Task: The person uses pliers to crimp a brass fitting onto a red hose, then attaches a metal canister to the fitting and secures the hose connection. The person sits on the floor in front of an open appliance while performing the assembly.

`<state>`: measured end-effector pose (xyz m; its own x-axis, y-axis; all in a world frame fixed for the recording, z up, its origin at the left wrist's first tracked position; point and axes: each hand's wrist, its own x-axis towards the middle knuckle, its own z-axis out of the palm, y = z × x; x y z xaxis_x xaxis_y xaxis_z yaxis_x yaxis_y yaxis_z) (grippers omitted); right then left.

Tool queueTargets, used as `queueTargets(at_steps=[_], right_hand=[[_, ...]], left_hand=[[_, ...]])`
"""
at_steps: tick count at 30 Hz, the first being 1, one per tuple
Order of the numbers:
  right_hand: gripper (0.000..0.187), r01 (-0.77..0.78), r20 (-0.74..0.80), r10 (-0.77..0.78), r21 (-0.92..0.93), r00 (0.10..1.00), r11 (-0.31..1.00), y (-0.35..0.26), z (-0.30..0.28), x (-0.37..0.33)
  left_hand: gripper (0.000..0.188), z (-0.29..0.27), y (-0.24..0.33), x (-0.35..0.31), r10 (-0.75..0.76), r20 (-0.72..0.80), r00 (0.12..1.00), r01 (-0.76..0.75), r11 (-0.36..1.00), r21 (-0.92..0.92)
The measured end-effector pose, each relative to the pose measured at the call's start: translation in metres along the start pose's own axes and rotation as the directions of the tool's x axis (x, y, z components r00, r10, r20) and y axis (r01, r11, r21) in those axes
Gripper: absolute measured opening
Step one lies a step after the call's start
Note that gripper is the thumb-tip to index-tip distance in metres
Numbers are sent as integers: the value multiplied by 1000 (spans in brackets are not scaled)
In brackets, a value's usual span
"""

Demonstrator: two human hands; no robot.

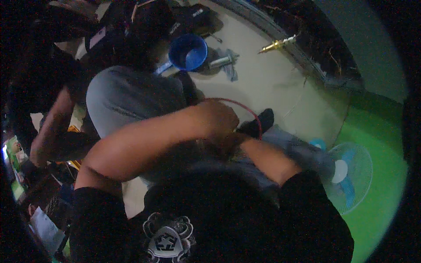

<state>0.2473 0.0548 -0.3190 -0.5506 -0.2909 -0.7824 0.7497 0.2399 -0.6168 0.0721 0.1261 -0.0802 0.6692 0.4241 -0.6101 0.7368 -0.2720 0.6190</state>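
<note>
In dim light my left hand and my right hand are pressed close together over my lap. The left one is curled, its back facing up. Just below it, the right one looks closed too, with its fingers mostly covered. Whatever lies between them is too dark and hidden to make out. A thin red hose or cable arcs from behind my left hand, round the far side, and down by my right wrist. My bent leg in grey trousers is at the left, and a dark-covered foot shows beyond the hands.
A blue dipper stands on the pale tiled floor, beside a grey-white tool. Farther right lies a brass-coloured metal piece. A fan stands by the green wall. At the left is another person's arm.
</note>
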Motion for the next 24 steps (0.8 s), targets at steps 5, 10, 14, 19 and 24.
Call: queueTargets(at_steps=[5, 10, 14, 19, 24], right_hand=[[33, 0, 0, 0, 17, 1000, 1000, 3, -3, -4], [33, 13, 10, -13, 36, 1000, 999, -1, -9, -1], [33, 30, 11, -30, 37, 999, 999, -4, -15, 2], [33, 34, 9, -35, 44, 999, 998, -7, -17, 6], [33, 24, -1, -24, 44, 1000, 999, -8, -19, 6]], left_hand=[[39, -10, -1, -5, 29, -76, 997, -26, 999, 40], [35, -18, -9, 1, -12, -24, 1000, 14, 995, 97], [34, -21, -11, 4, 30, -19, 999, -27, 987, 160], [33, -18, -12, 3, -22, -41, 999, 26, 995, 95], [34, -20, -14, 1, 9, -55, 998, -3, 994, 112]])
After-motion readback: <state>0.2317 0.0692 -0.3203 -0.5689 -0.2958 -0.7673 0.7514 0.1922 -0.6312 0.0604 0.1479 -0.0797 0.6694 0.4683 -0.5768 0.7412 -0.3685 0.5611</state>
